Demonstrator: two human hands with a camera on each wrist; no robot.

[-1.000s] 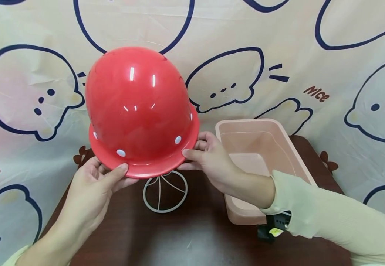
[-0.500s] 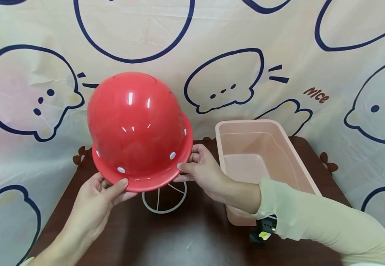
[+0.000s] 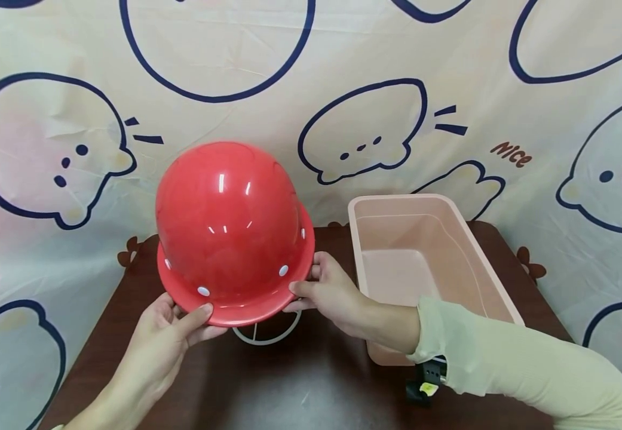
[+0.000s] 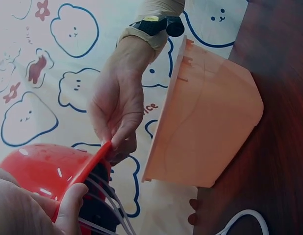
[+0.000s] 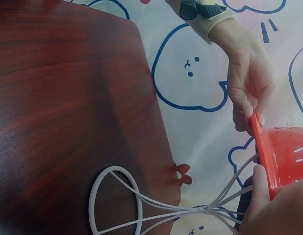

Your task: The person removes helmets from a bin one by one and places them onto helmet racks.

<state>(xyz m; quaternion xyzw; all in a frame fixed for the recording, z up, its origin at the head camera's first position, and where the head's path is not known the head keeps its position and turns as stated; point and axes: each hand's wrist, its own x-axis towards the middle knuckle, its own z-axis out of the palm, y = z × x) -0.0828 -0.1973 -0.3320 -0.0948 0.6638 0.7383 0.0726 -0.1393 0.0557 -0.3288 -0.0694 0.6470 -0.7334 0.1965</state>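
Note:
A glossy red hard hat (image 3: 230,227) with small white dots above its brim is held over a white wire stand (image 3: 264,341), which it mostly hides in the head view. My left hand (image 3: 160,340) pinches the brim at the near left, thumb on top and fingers beneath. On the right side of the brim, my right hand (image 3: 337,295) grips it the same way. From the right wrist view, the wires of the stand (image 5: 205,208) narrow at a waist, then flare up inside the hat around its dark lining. The stand's ring base rests on the table.
A pink plastic bin (image 3: 440,206) stands on the dark wooden table (image 3: 267,388) just right of the hat, below my right forearm. A cloth printed with cartoon figures (image 3: 364,54) hangs behind the table and along its sides.
Both hands have lowered the hard hat toward the table, with a slight shift right over the last half second. More of the stand's ring is now covered. The bin has stayed put.

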